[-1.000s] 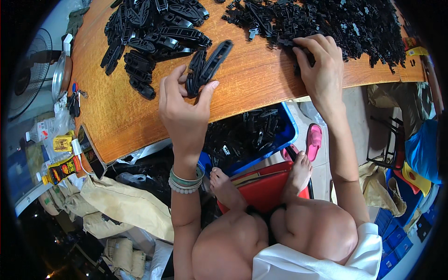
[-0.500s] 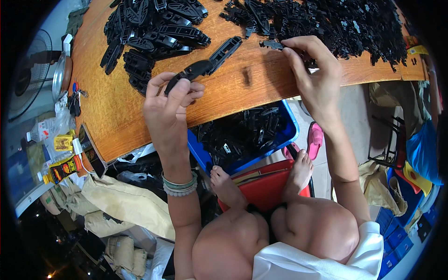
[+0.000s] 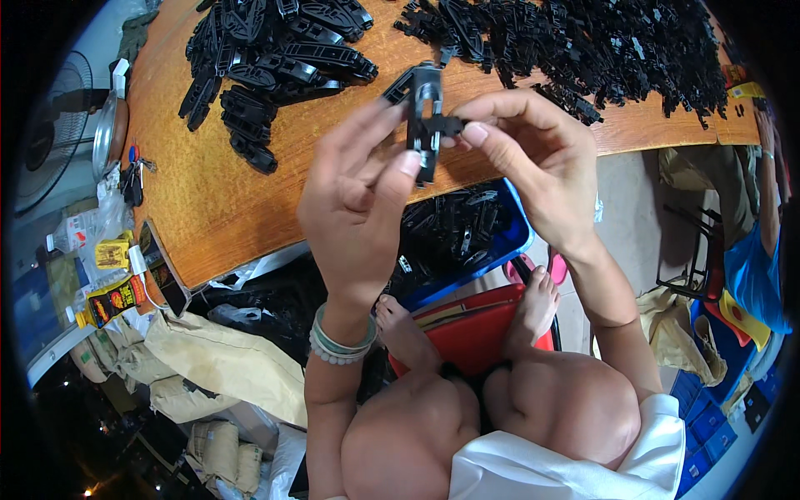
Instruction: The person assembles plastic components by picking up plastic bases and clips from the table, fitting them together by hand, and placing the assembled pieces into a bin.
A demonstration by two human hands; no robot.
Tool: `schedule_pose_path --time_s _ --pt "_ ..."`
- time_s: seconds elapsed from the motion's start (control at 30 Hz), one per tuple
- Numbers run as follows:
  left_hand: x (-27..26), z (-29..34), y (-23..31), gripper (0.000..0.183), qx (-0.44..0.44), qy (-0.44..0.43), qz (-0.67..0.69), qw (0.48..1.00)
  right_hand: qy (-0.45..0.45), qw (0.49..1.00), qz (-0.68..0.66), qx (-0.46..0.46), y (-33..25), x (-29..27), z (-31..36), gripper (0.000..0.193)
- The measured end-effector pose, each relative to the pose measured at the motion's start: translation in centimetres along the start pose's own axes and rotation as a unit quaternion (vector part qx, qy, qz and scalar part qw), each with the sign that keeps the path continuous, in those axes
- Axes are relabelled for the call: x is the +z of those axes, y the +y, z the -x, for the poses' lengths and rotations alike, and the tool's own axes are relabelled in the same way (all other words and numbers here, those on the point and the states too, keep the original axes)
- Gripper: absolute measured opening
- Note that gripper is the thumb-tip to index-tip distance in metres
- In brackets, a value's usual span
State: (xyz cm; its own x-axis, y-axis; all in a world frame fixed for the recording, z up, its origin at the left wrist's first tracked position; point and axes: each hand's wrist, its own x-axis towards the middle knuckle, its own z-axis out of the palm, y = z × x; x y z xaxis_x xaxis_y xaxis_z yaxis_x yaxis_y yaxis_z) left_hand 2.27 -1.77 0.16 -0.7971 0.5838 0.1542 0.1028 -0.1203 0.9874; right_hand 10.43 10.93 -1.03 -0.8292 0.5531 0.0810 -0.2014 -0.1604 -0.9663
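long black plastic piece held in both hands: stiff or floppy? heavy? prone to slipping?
Probably stiff: the black plastic piece stands straight though the left hand and right hand pinch it only by fingertips. Likely light, since that slight pinch carries it. Its slotted openings and edges should give grip, so slipping seems unlikely.

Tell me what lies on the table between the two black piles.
Bare wood, in the head view: a strip of table separates the left pile from the right pile; the held part overlaps its near end.

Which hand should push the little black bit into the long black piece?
Probably the right hand: its fingertips pinch the small black clip against the long black piece, which the left hand holds upright.
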Motion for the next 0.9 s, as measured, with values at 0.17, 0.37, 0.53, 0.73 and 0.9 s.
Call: schedule_pose_path --time_s 0.17,0.37,0.53,0.73,0.9 --pt "-1.0 0.2 0.0 0.046 -0.109 -0.046 0.114 0.986 -0.07 0.997 0.013 -0.021 -0.4 0.2 0.7 0.012" --pt "-1.2 0.7 0.1 0.026 -0.093 -0.049 -0.012 0.994 -0.072 0.963 0.235 -0.114 -0.8 -0.2 0.8 0.01" --pt "-0.9 0.8 0.9 0.025 -0.147 -0.023 -0.018 0.989 -0.068 0.892 0.378 -0.239 -0.3 -0.9 0.6 0.008" --pt "-0.9 1.1 0.7 0.026 -0.138 -0.045 0.037 0.989 -0.046 0.968 0.202 -0.141 -0.2 -0.6 1.3 0.01" --pt "-1.0 1.1 1.1 0.024 -0.156 -0.053 0.023 0.986 -0.063 0.933 0.306 -0.181 -0.3 -0.7 1.1 0.011"
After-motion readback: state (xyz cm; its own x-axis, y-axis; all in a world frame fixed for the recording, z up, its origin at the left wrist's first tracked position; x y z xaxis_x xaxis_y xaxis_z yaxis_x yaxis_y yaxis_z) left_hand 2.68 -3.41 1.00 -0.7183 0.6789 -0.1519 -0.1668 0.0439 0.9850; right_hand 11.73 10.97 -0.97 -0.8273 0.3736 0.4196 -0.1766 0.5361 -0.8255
